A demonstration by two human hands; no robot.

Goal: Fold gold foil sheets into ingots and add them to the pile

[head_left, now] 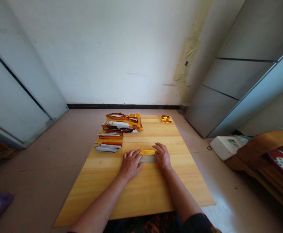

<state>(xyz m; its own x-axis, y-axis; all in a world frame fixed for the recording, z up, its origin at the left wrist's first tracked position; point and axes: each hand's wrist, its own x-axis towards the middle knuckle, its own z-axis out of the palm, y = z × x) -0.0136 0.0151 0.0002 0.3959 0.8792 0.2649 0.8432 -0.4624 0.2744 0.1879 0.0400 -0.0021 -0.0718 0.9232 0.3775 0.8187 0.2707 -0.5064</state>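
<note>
Left hand [131, 162] and right hand [163, 156], fingers loosely spread, rest at either end of a gold-and-gray strip [147, 152] mid-counter [143, 189]; folded gold-and-white papers [118, 124] lie toward ten o'clock, crumpled gold foil [166, 119] toward one o'clock.

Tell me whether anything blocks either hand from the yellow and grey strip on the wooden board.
Nothing visible does: the left hand is at the left end of the strip, the right hand at its right end. The folded gold pieces lie farther off, beyond the left hand.
</note>
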